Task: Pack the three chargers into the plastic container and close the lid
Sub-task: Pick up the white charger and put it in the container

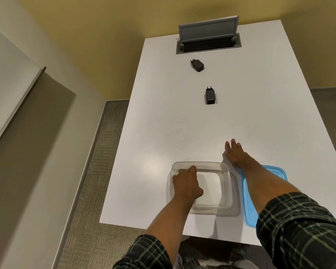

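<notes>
left grip (186, 183) closed inside container (226, 191), perhaps holding charger.

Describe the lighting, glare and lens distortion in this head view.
Head view: soft, even light; a pale sheen on the white table just beyond the clear container; faint shadows beside both chargers; wide-angle lens splays table edges outward; focus stays sharp.

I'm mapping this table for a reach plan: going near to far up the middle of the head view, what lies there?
Clear plastic container → nearer black plug-in charger → farther black plug-in charger → grey open cable hatch.
</notes>
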Motion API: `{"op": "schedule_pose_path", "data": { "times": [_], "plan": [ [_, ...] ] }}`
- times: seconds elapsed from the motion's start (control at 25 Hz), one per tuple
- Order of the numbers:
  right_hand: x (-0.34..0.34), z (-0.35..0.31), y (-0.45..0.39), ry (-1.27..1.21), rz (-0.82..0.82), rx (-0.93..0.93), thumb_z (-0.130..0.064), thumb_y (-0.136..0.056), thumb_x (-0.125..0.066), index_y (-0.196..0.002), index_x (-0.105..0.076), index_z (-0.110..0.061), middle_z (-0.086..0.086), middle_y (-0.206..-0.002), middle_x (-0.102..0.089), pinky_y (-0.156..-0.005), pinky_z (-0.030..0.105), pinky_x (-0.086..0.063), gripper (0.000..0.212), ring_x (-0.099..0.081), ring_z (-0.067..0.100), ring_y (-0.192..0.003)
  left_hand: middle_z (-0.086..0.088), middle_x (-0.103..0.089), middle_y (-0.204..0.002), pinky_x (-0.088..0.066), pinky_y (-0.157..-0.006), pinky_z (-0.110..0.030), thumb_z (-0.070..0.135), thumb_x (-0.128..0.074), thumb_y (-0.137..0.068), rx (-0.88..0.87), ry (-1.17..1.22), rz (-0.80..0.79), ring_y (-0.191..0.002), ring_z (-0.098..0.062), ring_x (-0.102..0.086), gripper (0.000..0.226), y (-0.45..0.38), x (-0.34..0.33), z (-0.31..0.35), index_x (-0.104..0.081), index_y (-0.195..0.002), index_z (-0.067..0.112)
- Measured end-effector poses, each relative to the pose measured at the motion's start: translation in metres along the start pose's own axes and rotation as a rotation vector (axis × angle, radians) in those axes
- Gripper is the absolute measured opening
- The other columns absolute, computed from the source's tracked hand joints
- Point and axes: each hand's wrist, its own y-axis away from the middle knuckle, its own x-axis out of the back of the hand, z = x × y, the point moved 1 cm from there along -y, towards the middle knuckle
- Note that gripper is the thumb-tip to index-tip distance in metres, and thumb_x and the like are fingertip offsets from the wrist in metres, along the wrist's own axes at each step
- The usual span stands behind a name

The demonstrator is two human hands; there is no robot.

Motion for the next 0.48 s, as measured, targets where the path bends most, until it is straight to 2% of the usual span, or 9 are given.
{"op": "schedule_pose_path", "data": {
  "times": [0.16,0.48],
  "plan": [
    [0.000,0.001,-0.004,-0.014,-0.016,-0.014,-0.032,-0.111,-0.019,-0.165,-0.001,-0.020,0.003,-0.171,0.015,-0.128,0.051,-0.008,0.058,0.011,0.024,-0.159,-0.009,-0.065,-0.104,-0.046,-0.070,-0.031,0.020,-0.065,-0.074,0.033,-0.015,0.008,-0.094,-0.027,-0.067,0.052,-0.005,-0.002,-0.004,-0.048,-0.123,0.016],
    [0.002,0.002,-0.009,0.018,-0.010,0.001,-0.030,-0.111,-0.020,-0.164,-0.002,-0.018,0.006,-0.171,0.014,-0.126,0.053,-0.013,0.058,0.009,0.026,-0.159,-0.009,-0.064,-0.108,-0.043,-0.066,-0.029,0.022,-0.069,-0.074,0.056,0.018,-0.020,-0.097,-0.025,-0.066,0.060,-0.010,-0.008,-0.004,-0.045,-0.129,0.015]
  ]
}}
